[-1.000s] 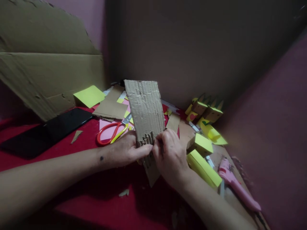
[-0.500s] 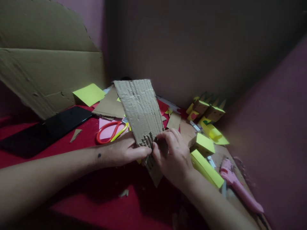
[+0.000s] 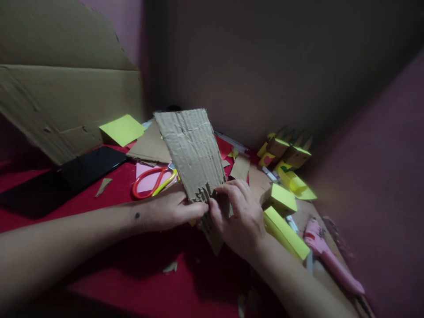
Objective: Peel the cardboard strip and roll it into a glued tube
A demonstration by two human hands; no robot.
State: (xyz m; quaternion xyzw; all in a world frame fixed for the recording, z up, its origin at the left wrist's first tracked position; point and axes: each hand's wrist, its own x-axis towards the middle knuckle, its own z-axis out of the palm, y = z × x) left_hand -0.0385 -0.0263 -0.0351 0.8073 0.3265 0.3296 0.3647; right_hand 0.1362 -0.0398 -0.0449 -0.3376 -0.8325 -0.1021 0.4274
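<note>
A strip of brown cardboard (image 3: 195, 150) with a torn, ragged patch near its lower part is held up in front of me. My left hand (image 3: 175, 208) grips its lower left edge, the thumb lying across the front and the other fingers hidden behind. At the torn patch, my right hand (image 3: 236, 214) pinches the cardboard between thumb and bent fingers. Red-and-yellow scissors (image 3: 154, 182) lie just beyond my left hand, partly on pink paper.
A black flat object (image 3: 66, 176) and a large cardboard sheet (image 3: 73, 88) are at left. On the right are yellow paper-covered blocks (image 3: 286, 232), a pink glue gun (image 3: 331, 258) and small decorated cardboard figures (image 3: 296, 154). Cardboard scraps lie on the red cloth (image 3: 139, 278).
The top of the cardboard strip has shifted slightly to the left. Both hands keep nearly the same places and still hold it.
</note>
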